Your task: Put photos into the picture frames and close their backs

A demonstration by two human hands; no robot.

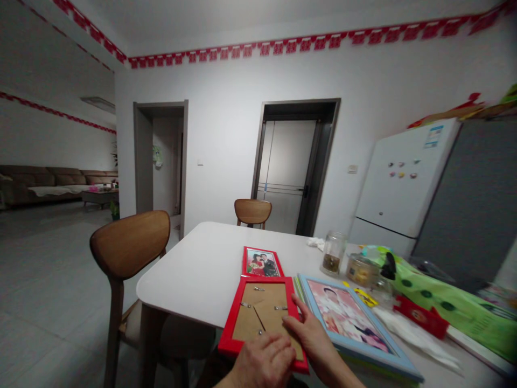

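A red picture frame [233,312] lies face down at the table's near edge, its brown backing board and metal clips showing. My left hand [264,361] rests on the lower part of the backing, fingers curled together near the bottom clip; what they pinch, if anything, is hidden. On the frame's right side lies my right hand [309,334], thumb on the backing and fingers along the red edge. Just beyond is a smaller red frame [262,263] with a photo of two people. To the right, a blue frame [351,318] with a photo lies on a stack.
A glass jar [333,253], a round container [362,269], a green bag [448,302], a red box [420,315] and white tissue stand or lie on the white table's [181,275] right side. Wooden chairs [131,245] are at the left and far edges.
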